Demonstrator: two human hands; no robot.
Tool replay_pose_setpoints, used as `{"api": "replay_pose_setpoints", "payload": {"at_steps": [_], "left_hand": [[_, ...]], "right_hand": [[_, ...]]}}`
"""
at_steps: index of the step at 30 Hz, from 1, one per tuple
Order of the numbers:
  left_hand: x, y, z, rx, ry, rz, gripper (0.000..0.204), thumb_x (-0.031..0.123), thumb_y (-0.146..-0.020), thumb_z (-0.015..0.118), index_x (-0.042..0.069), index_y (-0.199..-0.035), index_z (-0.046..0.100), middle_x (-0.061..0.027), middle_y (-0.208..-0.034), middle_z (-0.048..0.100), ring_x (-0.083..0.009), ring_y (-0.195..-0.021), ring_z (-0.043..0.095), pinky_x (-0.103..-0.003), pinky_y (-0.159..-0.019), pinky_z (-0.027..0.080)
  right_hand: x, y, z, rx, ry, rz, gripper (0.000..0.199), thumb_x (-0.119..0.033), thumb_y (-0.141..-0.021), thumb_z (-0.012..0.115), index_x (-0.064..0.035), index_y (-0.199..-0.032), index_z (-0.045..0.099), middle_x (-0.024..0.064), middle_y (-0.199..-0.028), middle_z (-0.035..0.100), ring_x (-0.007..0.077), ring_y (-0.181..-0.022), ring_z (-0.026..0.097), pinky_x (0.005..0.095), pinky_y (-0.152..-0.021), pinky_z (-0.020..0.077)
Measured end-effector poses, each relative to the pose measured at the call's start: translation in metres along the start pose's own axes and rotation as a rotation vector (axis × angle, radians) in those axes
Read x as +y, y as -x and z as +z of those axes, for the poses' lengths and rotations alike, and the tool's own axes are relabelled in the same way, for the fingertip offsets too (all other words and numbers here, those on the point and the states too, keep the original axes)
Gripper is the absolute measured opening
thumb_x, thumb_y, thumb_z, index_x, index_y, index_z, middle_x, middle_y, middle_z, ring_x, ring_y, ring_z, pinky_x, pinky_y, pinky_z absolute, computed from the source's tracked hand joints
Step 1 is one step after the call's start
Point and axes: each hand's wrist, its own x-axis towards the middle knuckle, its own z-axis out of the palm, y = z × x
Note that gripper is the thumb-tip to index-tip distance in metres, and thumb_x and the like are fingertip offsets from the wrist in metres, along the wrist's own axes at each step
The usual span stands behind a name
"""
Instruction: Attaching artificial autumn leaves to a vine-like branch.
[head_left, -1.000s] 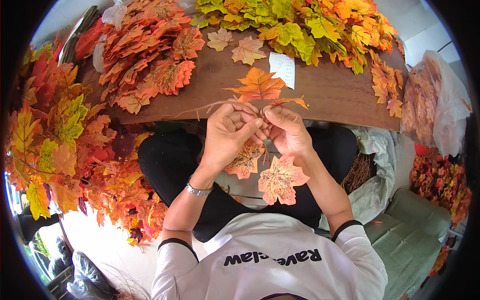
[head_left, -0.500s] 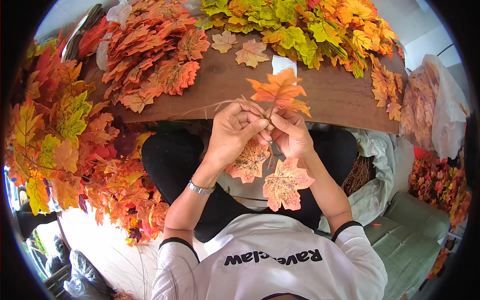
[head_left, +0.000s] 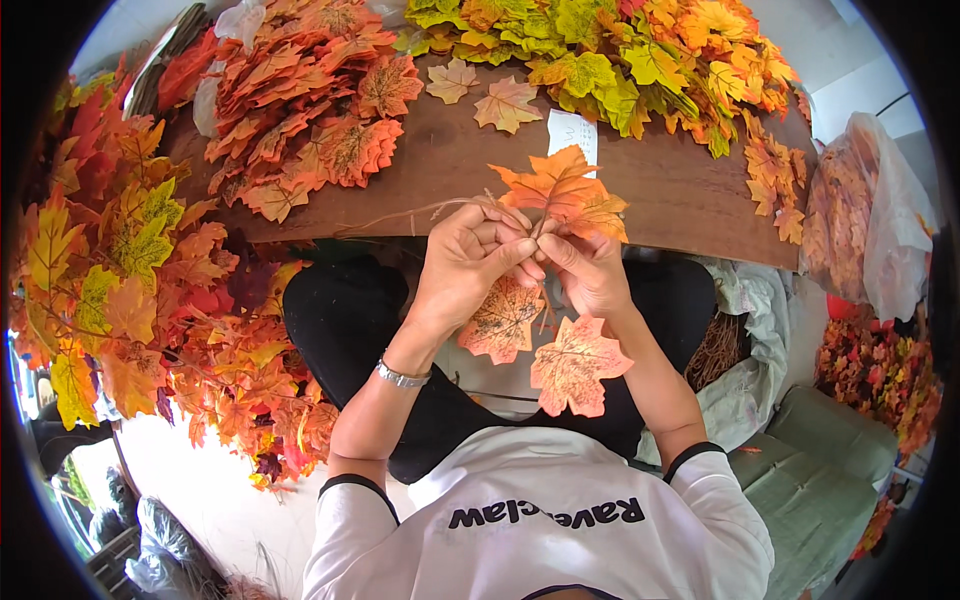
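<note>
My left hand [head_left: 468,262] and my right hand [head_left: 588,275] meet over my lap near the table's edge, fingers closed in pinches on the thin brown stem of an artificial maple-leaf sprig. Orange leaves [head_left: 560,190] stand above the fingertips. Two salmon leaves with dark speckles hang below: one leaf [head_left: 502,322] beneath my left hand, another leaf [head_left: 577,366] beneath my right. Thin brown stem ends [head_left: 395,214] stick out to the left past my left hand. The exact point where the fingertips grip is partly hidden by the fingers.
On the brown table [head_left: 660,200] lie a red-orange leaf pile [head_left: 300,90], a green-yellow leaf pile [head_left: 590,75], loose leaves [head_left: 506,104] and a white paper slip [head_left: 572,140]. Leafy garlands [head_left: 150,280] crowd the left. A plastic bag of leaves [head_left: 865,210] hangs right, above a green cushion [head_left: 810,500].
The orange leaves above my fingers have tilted slightly to the right and lower. The hanging salmon leaves have shifted a little to the right. Both hands stay nearly in place.
</note>
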Motion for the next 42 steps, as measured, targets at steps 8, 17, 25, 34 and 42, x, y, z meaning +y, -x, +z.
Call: {"api": "replay_pose_setpoints", "payload": {"at_steps": [8, 17, 25, 34, 42], "left_hand": [[0.006, -0.002, -0.001, -0.067, -0.050, -0.060, 0.017, -0.004, -0.084, 0.055, -0.007, -0.095, 0.043, -0.0148, -0.082, 0.059, -0.0206, -0.071, 0.064, -0.026, -0.061, 0.053], [0.013, 0.002, 0.000, -0.039, -0.129, -0.140, 0.020, -0.005, -0.081, 0.058, -0.005, -0.099, 0.047, -0.0121, -0.077, 0.059, -0.0180, -0.068, 0.063, -0.024, -0.057, 0.052], [0.015, 0.006, 0.000, -0.016, -0.116, -0.059, 0.021, -0.011, -0.080, 0.054, -0.005, -0.099, 0.047, -0.0100, -0.093, 0.056, -0.0166, -0.072, 0.063, -0.024, -0.062, 0.054], [0.024, 0.001, -0.018, 0.004, -0.220, -0.099, 0.027, 0.008, -0.088, 0.054, -0.007, -0.110, 0.054, -0.0138, -0.105, 0.059, -0.0143, -0.084, 0.060, -0.025, -0.079, 0.048], [0.004, 0.007, -0.015, 0.191, 0.245, 0.072, 0.026, 0.012, -0.090, 0.051, -0.003, -0.112, 0.054, -0.0146, -0.101, 0.061, -0.0132, -0.079, 0.057, -0.024, -0.072, 0.047]], "right_hand": [[-0.005, -0.004, -0.004, -0.087, 0.046, -0.052, 0.012, -0.008, -0.083, 0.062, -0.0003, -0.091, 0.058, 0.0017, -0.080, 0.057, 0.0100, -0.073, 0.054, 0.0244, -0.069, 0.0435], [0.001, 0.001, -0.002, -0.016, 0.137, -0.093, 0.012, -0.008, -0.083, 0.063, -0.0001, -0.091, 0.058, 0.0014, -0.084, 0.058, 0.0089, -0.077, 0.054, 0.0236, -0.070, 0.0434], [-0.009, 0.002, -0.005, -0.136, 0.607, -0.285, 0.012, -0.004, -0.080, 0.062, -0.0009, -0.090, 0.056, 0.0027, -0.090, 0.054, 0.0101, -0.081, 0.053, 0.0241, -0.072, 0.0457], [-0.010, 0.008, -0.008, -0.112, 0.762, -0.339, 0.013, -0.003, -0.075, 0.060, 0.0012, -0.088, 0.058, 0.0072, -0.089, 0.052, 0.0175, -0.082, 0.052, 0.0288, -0.073, 0.0426], [0.000, 0.017, -0.020, -0.190, 0.562, -0.304, 0.013, -0.005, -0.082, 0.059, 0.0006, -0.093, 0.055, 0.0069, -0.090, 0.054, 0.0153, -0.075, 0.056, 0.0271, -0.068, 0.0448]]}}
